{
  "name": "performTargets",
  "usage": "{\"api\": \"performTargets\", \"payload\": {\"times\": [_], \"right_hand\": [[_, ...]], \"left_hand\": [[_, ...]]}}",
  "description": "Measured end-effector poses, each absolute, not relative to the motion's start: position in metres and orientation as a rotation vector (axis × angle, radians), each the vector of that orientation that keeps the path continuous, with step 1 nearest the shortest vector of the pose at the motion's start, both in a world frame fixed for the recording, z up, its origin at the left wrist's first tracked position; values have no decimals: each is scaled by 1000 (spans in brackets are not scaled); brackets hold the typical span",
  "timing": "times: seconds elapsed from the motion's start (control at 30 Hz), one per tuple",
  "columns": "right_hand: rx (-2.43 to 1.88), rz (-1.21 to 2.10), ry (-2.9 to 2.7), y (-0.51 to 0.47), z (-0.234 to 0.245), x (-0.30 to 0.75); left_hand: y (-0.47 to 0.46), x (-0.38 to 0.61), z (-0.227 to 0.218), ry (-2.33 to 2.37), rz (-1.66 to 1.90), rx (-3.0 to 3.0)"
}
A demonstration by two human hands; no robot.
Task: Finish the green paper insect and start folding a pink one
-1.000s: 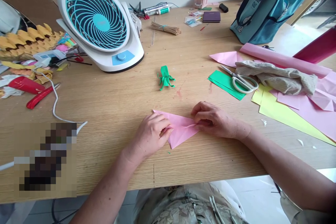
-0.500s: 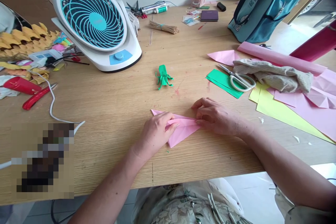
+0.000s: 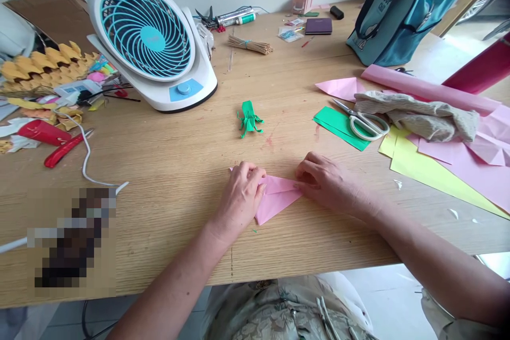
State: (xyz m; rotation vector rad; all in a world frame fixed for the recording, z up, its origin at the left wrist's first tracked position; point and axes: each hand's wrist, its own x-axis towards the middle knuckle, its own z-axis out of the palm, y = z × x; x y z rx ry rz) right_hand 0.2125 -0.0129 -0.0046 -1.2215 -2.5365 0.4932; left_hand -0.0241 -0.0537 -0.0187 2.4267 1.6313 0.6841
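Note:
A folded pink paper (image 3: 277,199) lies on the wooden table (image 3: 167,212) in front of me, creased lengthwise, with a pointed corner towards me. My left hand (image 3: 243,194) covers its left part, fingers bent and thumb pressed on the upper fold. At the paper's right tip my right hand (image 3: 322,180) is closed, thumb and fingers pinching the corner. The fingers hide both ends of the sheet in part. Beyond the hands stands a small green origami figure (image 3: 249,118) with thin curled legs.
To the right, white-handled scissors (image 3: 368,126) rest on green paper (image 3: 332,119), beside yellow paper (image 3: 418,170), pink sheets and a crumpled grey cloth (image 3: 418,111). A fan (image 3: 191,94) stands back left. Behind are a bundle of sticks (image 3: 251,44) and a blue backpack (image 3: 382,21).
My left hand has shifted up the paper, its thumb now nearer the upper fold, so more of the pink surface shows. My right hand keeps its pinch at the tip. The view has tilted slightly.

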Motion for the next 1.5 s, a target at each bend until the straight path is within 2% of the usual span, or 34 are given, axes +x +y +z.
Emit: {"api": "performTargets", "payload": {"times": [0.17, 0.37, 0.57, 0.73, 0.83, 1.0, 1.13, 1.23, 1.5], "right_hand": [[-1453, 437, -2582, -27, 2, 202], [-1513, 674, -2542, -36, 8, 200], [-1294, 1083, -2376, -28, 4, 210], [-1020, 1582, -1902, -17, 6, 211], [-933, 1712, -1713, -16, 6, 209], [-662, 1729, -1658, -21, 3, 207], [-739, 1351, -1786, -24, 4, 207], [-841, 1099, -1886, -25, 7, 204], [-862, 1614, -1715, -28, -8, 187]], "left_hand": [[-58, -23, -20, 1615, 680, 2660], [-59, -25, -23, 1423, 555, 2784], [-61, -25, -17, 1432, 612, 2649], [-68, -23, -9, 1425, 598, 2559], [-72, -20, -9, 1524, 640, 2529], [-74, -26, -4, 1586, 973, 2360], [-72, -31, 8, 1600, 1263, 1827], [-70, -28, 10, 1457, 1234, 1507], [-68, -16, 0, 1331, 980, 1446]]}}
